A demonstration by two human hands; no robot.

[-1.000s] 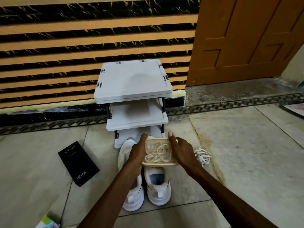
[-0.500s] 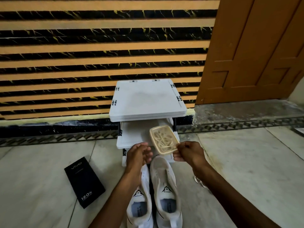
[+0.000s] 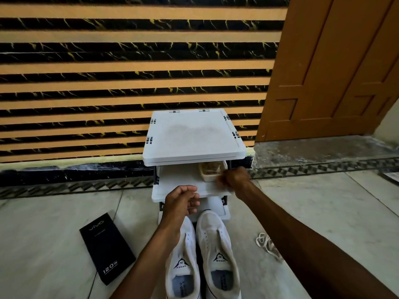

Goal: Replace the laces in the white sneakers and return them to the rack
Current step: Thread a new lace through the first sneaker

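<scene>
plastic tub on rack; right hand grip unclear; left hand loose, empty

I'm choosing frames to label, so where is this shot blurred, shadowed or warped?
Head view: motion blur smears the right hand at the plastic container, which sits dim in shadow under the rack's top shelf. The left hand and white sneakers look sharper. The door leans, probably wide-angle distortion.

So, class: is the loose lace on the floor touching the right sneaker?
Apart. The head view shows bare floor between the lace and the sneaker.
</scene>
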